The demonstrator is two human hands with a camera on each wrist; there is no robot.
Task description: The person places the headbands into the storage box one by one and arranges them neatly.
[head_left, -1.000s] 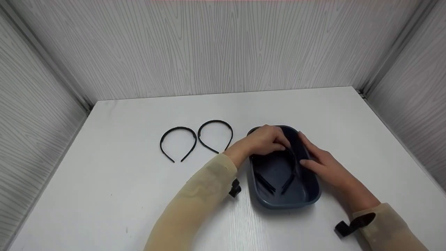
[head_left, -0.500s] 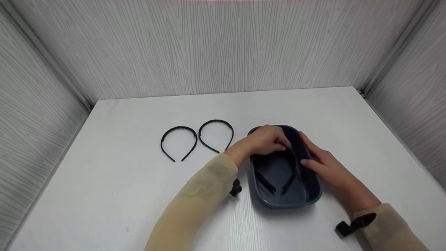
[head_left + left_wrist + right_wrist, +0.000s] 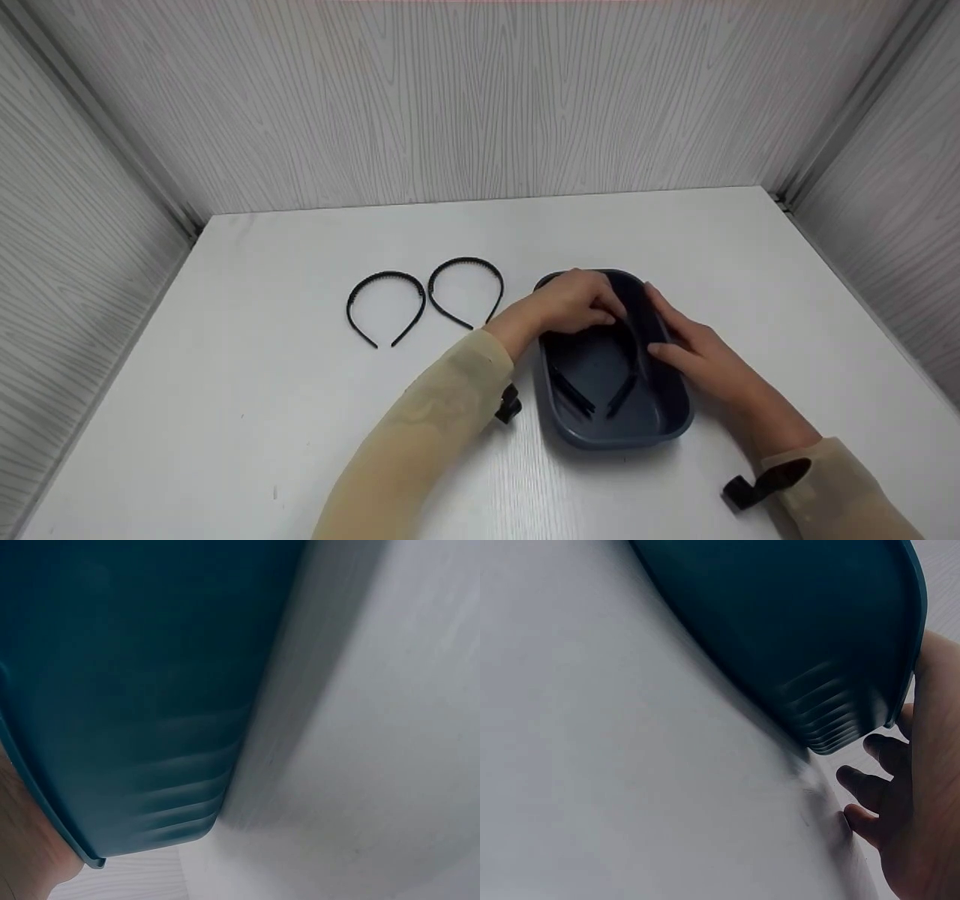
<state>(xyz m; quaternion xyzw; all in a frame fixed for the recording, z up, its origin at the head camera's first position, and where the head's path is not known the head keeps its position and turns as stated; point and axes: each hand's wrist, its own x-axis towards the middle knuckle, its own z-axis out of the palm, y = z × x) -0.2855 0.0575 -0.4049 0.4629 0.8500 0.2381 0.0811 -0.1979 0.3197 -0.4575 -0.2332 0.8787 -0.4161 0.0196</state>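
A dark blue plastic tub (image 3: 622,442) stands on the table, its ribbed outer wall (image 3: 180,787) close up in the left wrist view. My left hand (image 3: 576,301) reaches over the tub's left rim, with curled fingers gripping the top of a black headband (image 3: 621,394) inside. The fingertips are partly hidden. Headband ends lie at the near part of the tub's floor; how many headbands are there I cannot tell. My right hand (image 3: 697,356) holds the tub's right side, thumb over the rim and fingers outside. In the right wrist view its fingers (image 3: 866,787) are bent beside the tub's end.
Two black toothed headbands, a left one (image 3: 386,275) and a right one (image 3: 465,261), lie side by side on the white table (image 3: 225,390), left of the tub. Pale wood-grain panels (image 3: 480,105) enclose the table at the back and both sides.
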